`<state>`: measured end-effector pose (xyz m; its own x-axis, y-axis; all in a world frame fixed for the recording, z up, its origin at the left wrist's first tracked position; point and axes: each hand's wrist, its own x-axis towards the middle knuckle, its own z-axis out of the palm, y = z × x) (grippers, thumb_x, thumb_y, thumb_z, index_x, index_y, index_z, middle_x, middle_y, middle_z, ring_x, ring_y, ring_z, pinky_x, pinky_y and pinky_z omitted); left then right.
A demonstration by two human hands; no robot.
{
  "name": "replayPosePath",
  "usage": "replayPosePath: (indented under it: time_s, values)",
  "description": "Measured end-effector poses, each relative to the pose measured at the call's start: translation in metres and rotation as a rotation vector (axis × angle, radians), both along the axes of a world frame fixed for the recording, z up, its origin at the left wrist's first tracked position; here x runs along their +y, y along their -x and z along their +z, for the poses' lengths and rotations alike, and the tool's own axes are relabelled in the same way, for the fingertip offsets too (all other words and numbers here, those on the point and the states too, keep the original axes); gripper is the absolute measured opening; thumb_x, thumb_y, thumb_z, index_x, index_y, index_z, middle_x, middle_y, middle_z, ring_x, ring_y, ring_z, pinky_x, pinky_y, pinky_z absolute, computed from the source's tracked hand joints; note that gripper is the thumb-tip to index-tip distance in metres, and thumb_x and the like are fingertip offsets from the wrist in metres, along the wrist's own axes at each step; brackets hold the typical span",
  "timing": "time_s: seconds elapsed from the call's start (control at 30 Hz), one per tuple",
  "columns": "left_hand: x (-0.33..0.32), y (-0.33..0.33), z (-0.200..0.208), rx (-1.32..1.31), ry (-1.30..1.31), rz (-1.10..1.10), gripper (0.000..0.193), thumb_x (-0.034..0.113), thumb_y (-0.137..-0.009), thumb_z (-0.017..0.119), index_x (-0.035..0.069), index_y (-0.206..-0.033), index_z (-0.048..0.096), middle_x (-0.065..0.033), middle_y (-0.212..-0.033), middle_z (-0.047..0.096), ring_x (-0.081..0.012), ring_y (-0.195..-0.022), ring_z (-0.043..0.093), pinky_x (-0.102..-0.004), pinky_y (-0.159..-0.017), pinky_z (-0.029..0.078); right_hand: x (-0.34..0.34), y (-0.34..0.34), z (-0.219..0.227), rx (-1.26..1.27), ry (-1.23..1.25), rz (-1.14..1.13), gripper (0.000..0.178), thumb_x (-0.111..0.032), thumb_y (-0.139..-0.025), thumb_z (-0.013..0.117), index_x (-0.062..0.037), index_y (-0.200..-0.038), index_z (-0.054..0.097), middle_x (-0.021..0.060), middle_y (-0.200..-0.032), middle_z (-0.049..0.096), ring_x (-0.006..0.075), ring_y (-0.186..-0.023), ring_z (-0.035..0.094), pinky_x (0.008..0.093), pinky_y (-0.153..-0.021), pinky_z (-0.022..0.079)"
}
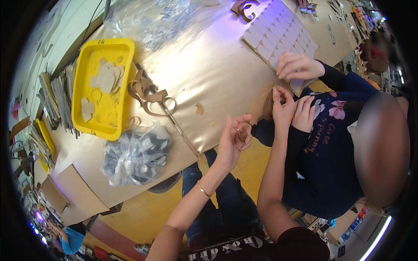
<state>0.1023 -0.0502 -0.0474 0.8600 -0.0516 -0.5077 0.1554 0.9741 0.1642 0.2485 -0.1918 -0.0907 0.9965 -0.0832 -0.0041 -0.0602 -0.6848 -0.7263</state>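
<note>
My left hand [233,141] is raised by the near table edge, fingers curled in a loose pinch. Something small and brownish shows between them, too unclear to name. To its right, my right hand [283,105] pinches a thin tan-brown sheet-like piece [260,103] that hangs toward the table. A co-worker stands close on the right. One of that person's hands [300,66] is over a board of pale rounded pieces [278,30]; the other [303,114] lies against my right wrist.
On the left, a yellow tray [80,93] holds pale cut pieces. Brown curled strips [146,93] and a metal rod [180,132] lie beside it. A tied plastic bag [137,154] sits near the front edge. Clear plastic sheeting [161,21] covers the back; cardboard [80,189] lies front left.
</note>
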Motion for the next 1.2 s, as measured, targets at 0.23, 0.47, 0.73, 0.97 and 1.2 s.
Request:
replayPosePath:
  time_s: [0.23, 0.47, 0.73, 0.97, 1.2]
  values:
    - [0.030, 0.006, 0.019, -0.036, -0.095, 0.060, 0.042, 0.024, -0.093, 0.035, 0.005, -0.129, 0.044, -0.0056, -0.090, 0.051, -0.0172, -0.079, 0.050, -0.0309, -0.069, 0.039, 0.017, 0.011, -0.011, -0.252, 0.142, 0.055, 0.036, -0.012, -0.085, 0.067, 0.0050, -0.113, 0.055, 0.0111, -0.097, 0.058, 0.0154, -0.074, 0.055, 0.0276, -0.063, 0.046]
    - [0.047, 0.020, 0.043, -0.082, -0.603, 0.071, 0.054, 0.005, -0.095, 0.041, 0.003, -0.144, 0.019, -0.0134, -0.106, 0.062, -0.0182, -0.100, 0.058, -0.0312, -0.093, 0.042, 0.031, 0.024, 0.005, -0.507, 0.430, 0.050, 0.033, -0.012, -0.079, 0.072, 0.0012, -0.108, 0.059, 0.0116, -0.103, 0.055, 0.0188, -0.079, 0.056, 0.0298, -0.061, 0.047]
    - [0.080, 0.040, 0.051, -0.032, -1.214, -0.007, 0.066, 0.004, -0.093, 0.051, 0.000, -0.146, 0.012, -0.0089, -0.108, 0.066, -0.0150, -0.095, 0.062, -0.0313, -0.090, 0.040, 0.080, 0.078, 0.094, -0.229, 0.087, 0.465, 0.034, -0.011, -0.075, 0.076, -0.0039, -0.106, 0.064, 0.0061, -0.089, 0.059, 0.0140, -0.072, 0.056, 0.0269, -0.059, 0.046]
    - [0.111, 0.051, 0.039, -0.133, -2.476, 0.130, 0.063, 0.004, -0.072, 0.064, -0.001, -0.132, 0.047, -0.0008, -0.096, 0.066, -0.0129, -0.084, 0.058, -0.0299, -0.075, 0.033, 0.135, 0.123, 0.121, 0.373, -0.495, 0.497, 0.042, -0.001, -0.077, 0.074, 0.0022, -0.116, 0.057, 0.0004, -0.090, 0.057, 0.0064, -0.080, 0.055, 0.0195, -0.073, 0.045]
    - [0.119, 0.045, 0.048, -0.013, -2.135, 0.167, 0.066, 0.000, -0.074, 0.071, -0.003, -0.133, 0.041, -0.0038, -0.098, 0.069, -0.0140, -0.083, 0.060, -0.0299, -0.081, 0.037, 0.156, 0.120, 0.100, 0.278, -0.673, 0.390, 0.028, -0.002, -0.087, 0.064, 0.0034, -0.115, 0.059, 0.0031, -0.094, 0.060, 0.0068, -0.083, 0.056, 0.0189, -0.074, 0.044]
